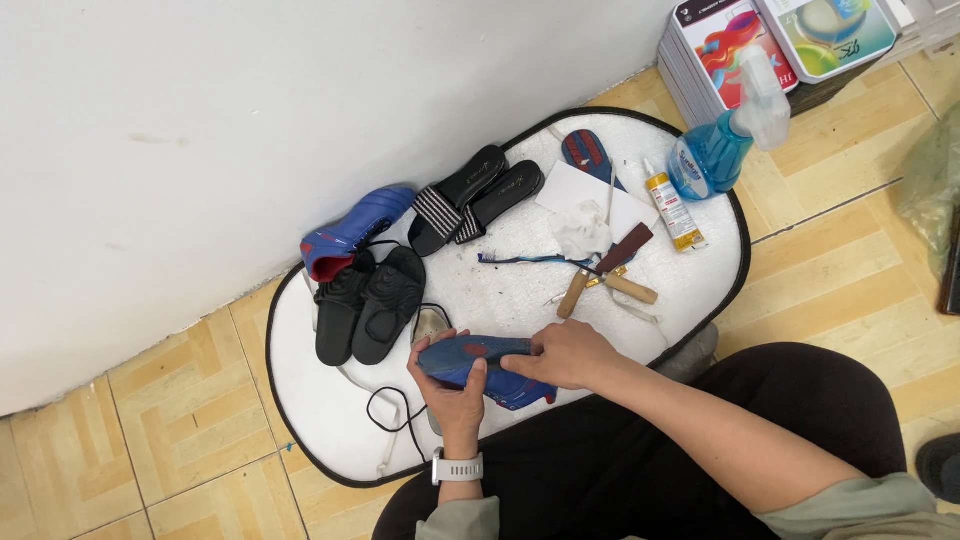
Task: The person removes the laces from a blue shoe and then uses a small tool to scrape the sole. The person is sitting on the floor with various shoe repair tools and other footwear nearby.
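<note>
I hold a blue shoe (pixel 500 385) over the near edge of the white mat (pixel 330 420), just above my lap, and against its top I press a blue insole (pixel 470 352) with a red patch. The insole's long axis runs left to right across my body, level with the mat's near rim, its narrow end toward my left. My left hand (pixel 452 392) comes up from below and clamps that left end, thumb over the top, fingers wrapped under the shoe. My right hand (pixel 565 355) comes in from the right and lies on the other end, fingers closed flat on the insole and pointing left. Both hands touch it; the left has the firmer hold, the right sits on top.

A black lace (pixel 392 415) loops on the mat just beside my left wrist. Beyond my hands, well clear, lie a pair of black shoes (pixel 365 305), a second blue shoe (pixel 352 235) against the wall, and two black sandals (pixel 475 195). To the right of those lie a brush with a wooden handle (pixel 598 272), a crumpled cloth (pixel 582 230), a small glue tube (pixel 672 210) and a blue spray bottle (pixel 725 140). Nothing stands between my hands and the insole.
</note>
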